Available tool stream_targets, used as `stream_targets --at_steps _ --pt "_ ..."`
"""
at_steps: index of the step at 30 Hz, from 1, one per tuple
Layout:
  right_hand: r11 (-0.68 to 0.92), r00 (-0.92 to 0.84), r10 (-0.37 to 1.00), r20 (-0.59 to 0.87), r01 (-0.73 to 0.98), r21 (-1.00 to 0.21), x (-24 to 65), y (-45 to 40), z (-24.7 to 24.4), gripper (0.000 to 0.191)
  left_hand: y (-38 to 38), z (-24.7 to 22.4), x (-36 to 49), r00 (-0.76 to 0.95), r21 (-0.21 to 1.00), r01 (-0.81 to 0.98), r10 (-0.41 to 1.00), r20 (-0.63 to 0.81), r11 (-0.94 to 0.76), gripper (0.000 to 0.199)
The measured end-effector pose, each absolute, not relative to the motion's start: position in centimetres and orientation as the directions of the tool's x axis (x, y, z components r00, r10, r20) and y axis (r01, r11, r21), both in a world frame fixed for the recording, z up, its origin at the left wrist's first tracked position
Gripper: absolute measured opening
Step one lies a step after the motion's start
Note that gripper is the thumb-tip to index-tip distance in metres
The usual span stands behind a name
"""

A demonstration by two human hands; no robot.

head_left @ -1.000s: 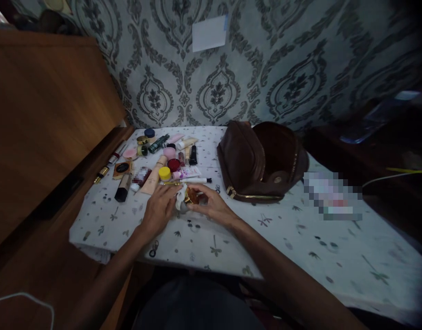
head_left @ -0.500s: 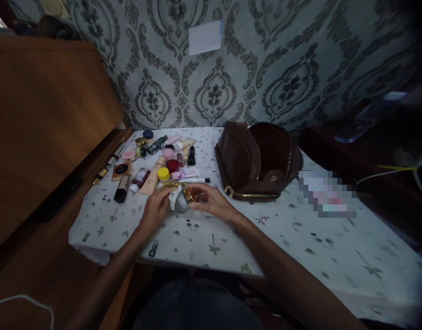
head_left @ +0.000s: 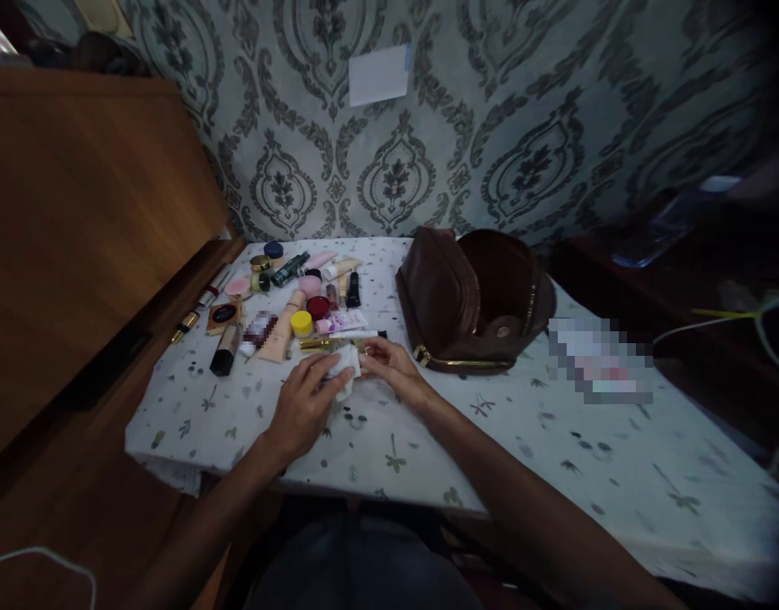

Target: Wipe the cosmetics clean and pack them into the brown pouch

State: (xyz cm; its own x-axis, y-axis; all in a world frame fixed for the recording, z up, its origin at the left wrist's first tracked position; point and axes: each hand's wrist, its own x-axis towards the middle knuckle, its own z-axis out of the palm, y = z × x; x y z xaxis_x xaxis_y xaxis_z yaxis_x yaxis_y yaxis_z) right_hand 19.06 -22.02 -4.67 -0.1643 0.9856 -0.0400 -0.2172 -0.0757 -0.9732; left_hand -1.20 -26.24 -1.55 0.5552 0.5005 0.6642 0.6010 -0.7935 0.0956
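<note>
My left hand (head_left: 306, 405) is closed on a crumpled white tissue (head_left: 347, 366). Its fingers press the tissue against a small cosmetic jar, which my right hand (head_left: 395, 373) grips from the other side. Tissue and fingers hide most of the jar. Just beyond my hands lies a gold tube (head_left: 314, 345). Behind it are a yellow-lidded jar (head_left: 301, 323), a dark red jar (head_left: 318, 307) and a white and pink tube (head_left: 342, 322). A beige squeeze tube (head_left: 283, 329) lies to the left of these.
A brown leather bag (head_left: 440, 288) stands unzipped to the right of my hands. More cosmetics, including a foundation bottle (head_left: 225, 349) and a compact (head_left: 225, 314), lie at the left. A pixelated flat item (head_left: 599, 360) rests on the patterned tablecloth (head_left: 522, 457) at the right.
My left hand has moved right and up, bringing the tissue over the jar. The jar's gold lid, visible before, is now covered. The gold tube shows more fully.
</note>
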Motion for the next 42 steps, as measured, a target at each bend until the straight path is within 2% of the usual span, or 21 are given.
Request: stream_targets --at_steps 3,7,10,13,16,19,27,34,39,42 --pt "-0.066 -0.203 0.979 -0.021 -0.216 -0.974 19.0 -22.5 -4.2 0.048 -25.5 -0.5 -1.3 0.495 0.243 0.581 0.574 0.652 -0.777 0.040" --pt "-0.064 -0.277 0.961 -0.003 -0.212 -0.975 19.0 -23.1 -3.4 0.048 -23.4 0.3 -2.0 0.417 0.616 0.432 0.751 0.511 -0.659 0.041" --pt "-0.092 -0.312 0.950 -0.013 -0.239 -0.967 19.0 -23.3 -3.1 0.047 -22.1 0.2 -2.4 0.368 0.875 0.265 0.881 0.298 -0.406 0.034" --pt "-0.108 -0.313 0.950 -0.006 -0.308 -0.945 18.8 -23.4 -3.0 0.047 -21.9 -0.2 -2.1 0.305 0.987 0.080 0.946 0.107 -0.137 0.027" --pt "-0.112 -0.278 0.961 0.001 -0.390 -0.914 18.7 -23.3 -3.0 0.045 -22.8 -0.8 -1.0 0.231 0.990 -0.099 0.970 -0.073 0.098 0.031" --pt "-0.084 -0.242 0.970 0.023 -0.423 -0.902 18.7 -23.1 -3.1 0.046 -23.7 -1.2 -0.1 0.227 0.930 -0.228 0.944 -0.238 0.289 0.033" --pt "0.159 -0.108 0.976 0.188 -0.230 -0.960 18.5 -22.9 -3.3 0.055 -25.0 -0.5 0.7 0.295 0.781 -0.381 0.866 -0.404 0.494 0.017" --pt "0.300 -0.049 0.951 0.305 -0.094 -0.949 18.4 -23.0 -3.6 0.058 -25.6 0.0 1.1 0.252 0.766 -0.438 0.882 -0.399 0.471 0.009" --pt "0.378 -0.029 0.925 0.378 -0.001 -0.926 18.5 -22.9 -4.0 0.057 -25.6 -0.7 0.7 0.122 0.877 -0.366 0.951 -0.285 0.310 0.025" --pt "0.378 -0.049 0.925 0.377 0.032 -0.925 18.6 -23.0 -4.0 0.057 -25.4 -1.1 0.1 0.073 0.963 -0.218 0.987 -0.145 0.157 0.030"
